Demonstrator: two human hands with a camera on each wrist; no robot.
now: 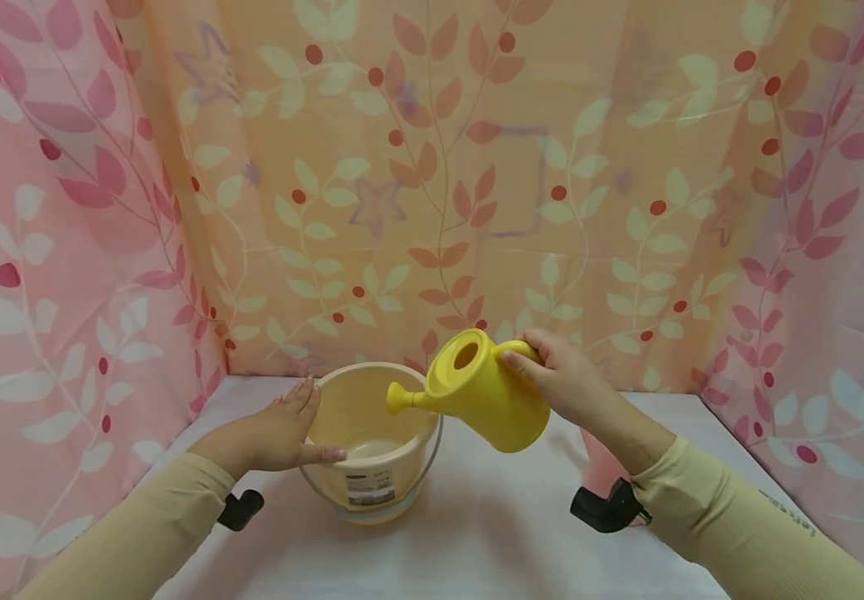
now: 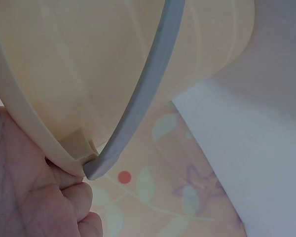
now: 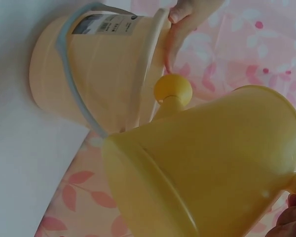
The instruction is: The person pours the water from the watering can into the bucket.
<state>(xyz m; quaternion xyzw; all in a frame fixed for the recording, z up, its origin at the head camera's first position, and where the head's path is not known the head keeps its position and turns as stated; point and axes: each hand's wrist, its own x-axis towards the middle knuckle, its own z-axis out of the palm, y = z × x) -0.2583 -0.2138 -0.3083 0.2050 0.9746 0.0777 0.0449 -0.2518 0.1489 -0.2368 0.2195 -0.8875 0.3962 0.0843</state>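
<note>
A cream bucket (image 1: pixel 372 392) with a grey handle (image 2: pixel 150 84) and a printed label (image 1: pixel 372 487) on its front stands upright. My left hand (image 1: pixel 277 433) grips its rim on the left side, thumb over the near edge. In the left wrist view its fingers (image 2: pixel 78 200) bend by the handle joint. My right hand (image 1: pixel 555 371) grips a yellow watering can (image 1: pixel 506 408) by its back handle. Held above the table, the can tilts toward the bucket, and its spout (image 1: pixel 402 398) reaches over the bucket's right rim. No water is visible.
Behind my right wrist, a pink object (image 1: pixel 598 462) is partly hidden on the white table (image 1: pixel 491 533). Leaf-patterned cloth (image 1: pixel 432 167) hangs at the back and both sides. Black wrist mounts show below each sleeve.
</note>
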